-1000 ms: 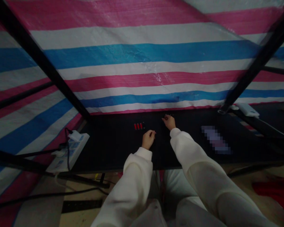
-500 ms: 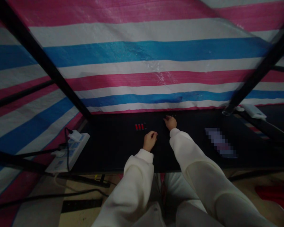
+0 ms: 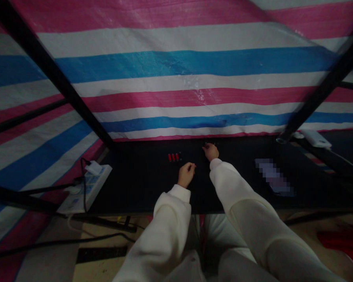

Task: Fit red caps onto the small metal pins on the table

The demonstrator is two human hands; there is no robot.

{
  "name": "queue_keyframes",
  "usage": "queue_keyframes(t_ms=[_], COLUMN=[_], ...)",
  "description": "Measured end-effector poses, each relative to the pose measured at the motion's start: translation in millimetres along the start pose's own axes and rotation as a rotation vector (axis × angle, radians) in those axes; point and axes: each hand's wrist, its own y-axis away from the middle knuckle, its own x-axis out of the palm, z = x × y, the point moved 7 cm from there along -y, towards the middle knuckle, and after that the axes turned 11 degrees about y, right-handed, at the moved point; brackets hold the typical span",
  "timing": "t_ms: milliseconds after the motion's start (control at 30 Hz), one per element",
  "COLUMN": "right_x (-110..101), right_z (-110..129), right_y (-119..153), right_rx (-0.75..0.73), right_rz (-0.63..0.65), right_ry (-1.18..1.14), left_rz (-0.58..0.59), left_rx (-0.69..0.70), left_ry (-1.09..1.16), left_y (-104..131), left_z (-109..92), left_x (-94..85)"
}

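Three short red cylinders stand in a row on the black tabletop, with small dark and pale bits at the right end of the row. My left hand is closed just to the front right of them, its thumb and fingertips pinched together; whatever they hold is too small to make out. Farther back, my right hand is closed near the table's rear edge, fingers bent down over the surface. Small dark pieces show by its fingertips, but what it grips is hidden.
A white power strip with plugs and cables lies at the left. On the right are a pixelated, phone-like object and a white device with a cable. Black frame poles and a striped sheet enclose the table.
My right hand has shifted very slightly to the left. My left hand and the red cylinders stay where they were.
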Motion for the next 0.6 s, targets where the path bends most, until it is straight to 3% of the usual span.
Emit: queue_keyframes(t_ms=[600], right_x=[7.5], right_z=[-7.5], right_y=[-11.4], right_rx=[-0.001], right_rz=[-0.001], right_ry=[-0.029], left_rz=[0.0], left_rx=[0.011], left_ry=[-0.012], left_y=[-0.9], left_z=[2.3], left_x=[-0.4])
